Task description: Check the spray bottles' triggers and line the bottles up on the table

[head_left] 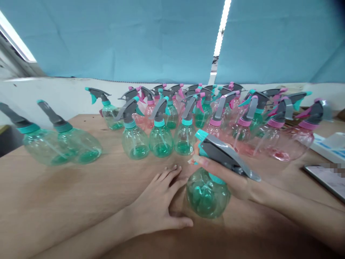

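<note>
My right hand [229, 176] is wrapped round the neck of a green spray bottle [207, 196] with a grey and teal trigger head. The bottle tilts, its nozzle pointing up and left. Beside it, my left hand [159, 205] lies on the wooden table [54, 223] with fingers stretched and thumb spread, holding nothing. Just beyond my hands stand three green spray bottles [161, 142] in a row. Pink spray bottles [244, 135] continue that row to the right, partly hidden behind my right hand.
Several more green and pink spray bottles crowd the back of the table. Two green spray bottles [78, 144] stand apart at the left. A phone [327, 180] lies at the right, near a white and blue object [330, 145]. A blue sheet [134, 39] hangs behind.
</note>
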Available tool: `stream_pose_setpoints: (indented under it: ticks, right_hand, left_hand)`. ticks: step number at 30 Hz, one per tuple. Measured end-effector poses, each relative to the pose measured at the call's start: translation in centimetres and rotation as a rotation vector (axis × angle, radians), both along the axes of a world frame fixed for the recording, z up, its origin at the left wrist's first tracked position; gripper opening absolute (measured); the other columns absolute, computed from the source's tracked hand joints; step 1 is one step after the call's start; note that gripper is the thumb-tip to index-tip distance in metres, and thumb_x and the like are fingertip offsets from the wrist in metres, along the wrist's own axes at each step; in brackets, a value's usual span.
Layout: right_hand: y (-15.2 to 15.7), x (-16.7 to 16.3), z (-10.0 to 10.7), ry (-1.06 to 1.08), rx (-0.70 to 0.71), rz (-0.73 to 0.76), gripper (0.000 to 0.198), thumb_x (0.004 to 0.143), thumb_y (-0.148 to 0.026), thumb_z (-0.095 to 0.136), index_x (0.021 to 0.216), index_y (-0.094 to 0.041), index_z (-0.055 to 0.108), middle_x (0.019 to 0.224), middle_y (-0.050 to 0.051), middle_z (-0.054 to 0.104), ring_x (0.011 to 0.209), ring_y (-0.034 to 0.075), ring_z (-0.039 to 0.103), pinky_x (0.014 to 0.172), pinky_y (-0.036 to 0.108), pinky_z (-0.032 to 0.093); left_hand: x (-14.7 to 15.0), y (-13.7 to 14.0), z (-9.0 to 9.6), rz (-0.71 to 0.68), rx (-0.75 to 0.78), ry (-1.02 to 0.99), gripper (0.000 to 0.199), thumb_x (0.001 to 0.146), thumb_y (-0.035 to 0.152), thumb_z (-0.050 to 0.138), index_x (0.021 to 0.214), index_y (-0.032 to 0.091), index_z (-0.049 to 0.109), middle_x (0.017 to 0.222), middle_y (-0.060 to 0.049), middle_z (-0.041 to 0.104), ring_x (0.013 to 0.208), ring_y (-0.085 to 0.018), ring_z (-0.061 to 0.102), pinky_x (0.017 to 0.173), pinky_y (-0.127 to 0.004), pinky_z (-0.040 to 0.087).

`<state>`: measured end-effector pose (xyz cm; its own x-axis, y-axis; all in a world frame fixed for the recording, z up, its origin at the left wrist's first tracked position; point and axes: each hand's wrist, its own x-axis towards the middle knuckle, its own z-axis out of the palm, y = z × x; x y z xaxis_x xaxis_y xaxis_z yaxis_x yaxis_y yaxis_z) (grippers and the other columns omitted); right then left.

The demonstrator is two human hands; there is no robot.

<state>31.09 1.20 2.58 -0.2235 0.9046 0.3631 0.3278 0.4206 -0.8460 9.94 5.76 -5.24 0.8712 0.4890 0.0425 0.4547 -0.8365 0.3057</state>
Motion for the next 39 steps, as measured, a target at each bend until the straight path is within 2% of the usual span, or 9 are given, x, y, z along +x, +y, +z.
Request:
stream_pose_setpoints:
  ticks: [3, 6, 11, 19, 24, 27, 30, 34, 39]
  right_hand:
    - [0.3, -0.1, -0.7, 0.046, -0.029, -0.008, 0.011, 0.087, -0.035, 0.053, 0.082, -0.026, 0.056, 0.067, -0.004, 0.049, 0.053, 0.011, 0.041, 0.051, 0.026, 0.037]
    - [0.4, -0.2, -1.2, 0.073, -0.039, -0.022, 0.016, 0.086, -0.033, 0.054, 0.099, -0.026, 0.061, 0.074, -0.003, 0.054, 0.056, 0.01, 0.046, 0.053, 0.025, 0.04]
    - [0.3, -0.3, -1.4, 0.16, -0.048, 0.003, 0.03, 0.084, -0.032, 0.059, 0.114, -0.027, 0.06, 0.091, 0.001, 0.062, 0.074, 0.013, 0.06, 0.067, 0.027, 0.05]
    - [0.4, -0.1, -1.9, 0.16, -0.065, 0.035, 0.035, 0.087, -0.035, 0.057, 0.121, -0.029, 0.058, 0.1, 0.002, 0.066, 0.079, 0.014, 0.064, 0.075, 0.029, 0.053]
    - [0.4, -0.1, -1.7, 0.169, -0.065, 0.036, 0.034, 0.086, -0.033, 0.058, 0.12, -0.029, 0.058, 0.098, 0.002, 0.066, 0.081, 0.015, 0.064, 0.077, 0.03, 0.052]
    - [0.4, -0.2, -1.5, 0.14, -0.07, 0.001, 0.033, 0.085, -0.032, 0.057, 0.118, -0.029, 0.059, 0.096, 0.002, 0.065, 0.071, 0.013, 0.06, 0.066, 0.028, 0.051]
    - [0.3, -0.2, -1.3, 0.121, -0.081, -0.01, 0.029, 0.086, -0.032, 0.056, 0.114, -0.028, 0.06, 0.088, 0.001, 0.063, 0.065, 0.012, 0.056, 0.059, 0.025, 0.048]
    - [0.3, -0.3, -1.3, 0.129, -0.082, 0.002, 0.025, 0.085, -0.033, 0.056, 0.108, -0.027, 0.062, 0.079, 0.0, 0.06, 0.072, 0.014, 0.057, 0.064, 0.026, 0.048]
    - [0.3, -0.3, -1.2, 0.104, -0.105, -0.017, 0.026, 0.085, -0.038, 0.055, 0.107, -0.026, 0.062, 0.062, -0.002, 0.047, 0.07, 0.018, 0.056, 0.06, 0.029, 0.047]
  left_hand:
    - [0.1, 0.0, 0.1, 0.005, -0.008, -0.015, 0.085, 0.073, 0.07, 0.063, 0.135, 0.014, 0.046, 0.147, -0.021, 0.035, 0.134, -0.04, 0.03, 0.104, -0.057, 0.03]
    - [0.1, -0.1, 0.1, 0.009, -0.012, -0.054, 0.074, 0.078, 0.062, 0.063, 0.134, 0.016, 0.047, 0.145, -0.019, 0.038, 0.134, -0.039, 0.032, 0.104, -0.057, 0.031]
    - [-0.1, 0.0, -0.3, 0.009, 0.004, -0.082, 0.065, 0.085, 0.058, 0.057, 0.135, 0.019, 0.046, 0.146, -0.015, 0.038, 0.135, -0.036, 0.031, 0.106, -0.054, 0.03]
    - [0.1, -0.2, 0.2, 0.005, 0.008, -0.044, 0.062, 0.088, 0.055, 0.056, 0.135, 0.017, 0.046, 0.147, -0.016, 0.037, 0.136, -0.034, 0.03, 0.108, -0.051, 0.029]
    - [0.2, -0.2, 0.2, 0.005, 0.016, -0.044, 0.061, 0.089, 0.056, 0.054, 0.136, 0.019, 0.045, 0.147, -0.014, 0.038, 0.136, -0.034, 0.031, 0.107, -0.052, 0.028]
    - [0.2, -0.2, 0.2, -0.004, 0.014, -0.058, 0.061, 0.088, 0.055, 0.055, 0.137, 0.02, 0.045, 0.146, -0.013, 0.039, 0.135, -0.034, 0.032, 0.107, -0.052, 0.028]
    - [0.2, -0.2, 0.2, -0.005, 0.028, -0.05, 0.062, 0.088, 0.056, 0.055, 0.137, 0.019, 0.044, 0.147, -0.014, 0.038, 0.136, -0.034, 0.031, 0.107, -0.052, 0.028]
    - [0.2, -0.1, 0.1, -0.007, 0.039, -0.032, 0.063, 0.089, 0.056, 0.053, 0.137, 0.016, 0.044, 0.146, -0.015, 0.038, 0.136, -0.033, 0.03, 0.108, -0.051, 0.028]
    - [0.2, 0.0, 0.0, -0.007, 0.038, -0.038, 0.065, 0.089, 0.056, 0.054, 0.138, 0.015, 0.044, 0.147, -0.016, 0.038, 0.136, -0.034, 0.03, 0.108, -0.051, 0.028]
